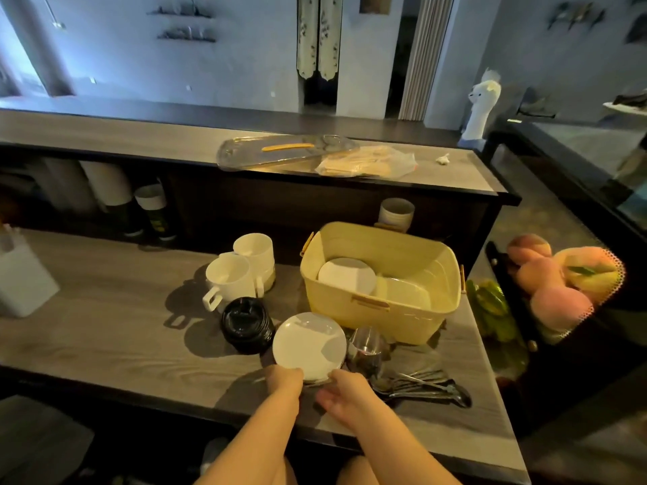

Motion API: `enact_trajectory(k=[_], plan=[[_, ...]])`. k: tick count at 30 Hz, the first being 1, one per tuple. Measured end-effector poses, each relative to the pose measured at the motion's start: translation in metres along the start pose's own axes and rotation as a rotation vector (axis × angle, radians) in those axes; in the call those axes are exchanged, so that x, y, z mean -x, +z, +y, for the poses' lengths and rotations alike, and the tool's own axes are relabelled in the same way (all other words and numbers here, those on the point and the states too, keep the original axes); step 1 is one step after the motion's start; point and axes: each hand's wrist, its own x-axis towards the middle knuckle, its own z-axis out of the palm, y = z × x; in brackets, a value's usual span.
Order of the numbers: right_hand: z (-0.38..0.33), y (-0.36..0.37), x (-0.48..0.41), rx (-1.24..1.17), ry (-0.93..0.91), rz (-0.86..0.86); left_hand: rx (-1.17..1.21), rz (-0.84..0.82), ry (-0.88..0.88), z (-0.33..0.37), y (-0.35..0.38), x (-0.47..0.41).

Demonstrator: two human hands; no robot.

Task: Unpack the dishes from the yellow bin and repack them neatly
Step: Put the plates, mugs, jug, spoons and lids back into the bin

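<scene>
Wood-grain counter [105, 344]: yellow bin [385, 320] near right edge, free space at left.
Left hand [285, 378]: grasping white plate [308, 344].
Right hand [341, 392]: fingers relaxed, touching it.

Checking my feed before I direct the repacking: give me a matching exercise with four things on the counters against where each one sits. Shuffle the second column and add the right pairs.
Things
1. white mugs
2. cutlery
3. clear lid
4. front white plate

Places
A. on the raised counter, behind the yellow bin
B. near the counter's front edge, with the left hand and the right hand at its rim
C. left of the yellow bin
D. right of the right hand, in front of the yellow bin

Pairs: 1-C, 2-D, 3-A, 4-B
</scene>
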Motion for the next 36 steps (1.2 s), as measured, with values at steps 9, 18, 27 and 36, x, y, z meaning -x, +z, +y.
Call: enact_trajectory(k=[9,18,27,36], plan=[[0.007,0.004,-0.021,0.063,0.041,0.025,0.273,-0.001,-0.034,-0.006,0.009,-0.005],[0.014,0.004,0.008,0.142,0.047,0.015,0.263,0.032,0.108,-0.007,-0.012,0.025],[-0.004,0.023,0.065,0.266,-0.221,-0.038,0.399,0.040,0.196,0.029,-0.044,0.076],[-0.068,0.022,0.091,0.377,-0.439,0.032,0.450,-0.121,0.299,0.093,-0.037,0.101]])
